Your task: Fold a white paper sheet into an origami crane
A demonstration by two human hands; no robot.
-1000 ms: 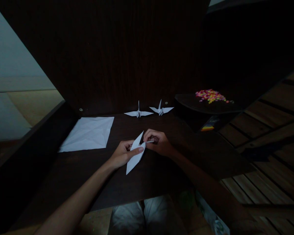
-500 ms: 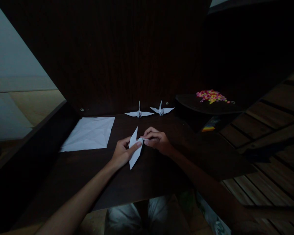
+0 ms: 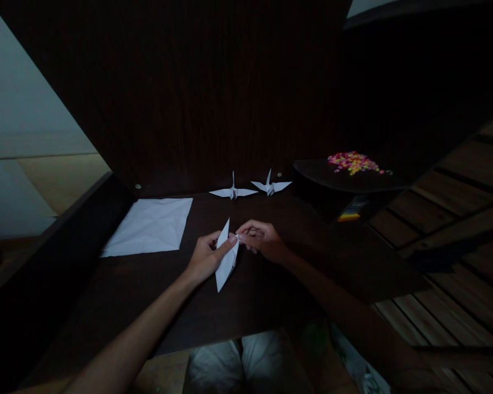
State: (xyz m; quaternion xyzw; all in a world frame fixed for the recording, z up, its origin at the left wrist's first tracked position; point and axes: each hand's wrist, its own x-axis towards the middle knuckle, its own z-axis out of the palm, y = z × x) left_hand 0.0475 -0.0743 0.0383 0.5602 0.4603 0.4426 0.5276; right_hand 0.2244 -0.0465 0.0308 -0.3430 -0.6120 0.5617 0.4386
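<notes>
1. Dark brown, faintly wood-grained surface (image 3: 181,320) lay under dim light, with a tall, flat panel of matching dark wood (image 3: 209,98) rising behind it and a pale, smooth wall (image 3: 20,82) at the far left.
2. Over the near middle of the surface was a sharp-pointed, folded white paper piece (image 3: 225,271), long and narrow like a slim diamond, its creased layers showing along the right edge.
3. The left hand (image 3: 205,258) had its grip closed on that piece, thumb pressed flat over the upper face and fingers behind.
4. The right hand (image 3: 265,241) had its grip pinched on a small white tip at the piece's right side, fingers curled.
5. Left of the hands lay a flat white paper sheet (image 3: 152,227), four-sided and webbed with creases.
6. Near the back panel stood two white paper cranes, side by side: a left crane (image 3: 233,192) with wings spread nearly level and a thin upright spike, and a right crane (image 3: 270,187) with its wings angled upward.
7. On a dark, round-edged shelf (image 3: 312,172) at the right sat a loose heap of tiny pink, red and yellow pieces (image 3: 355,162), too small to identify.
8. Farther right ran rough brown wooden slats (image 3: 447,317) with dark gaps between.
</notes>
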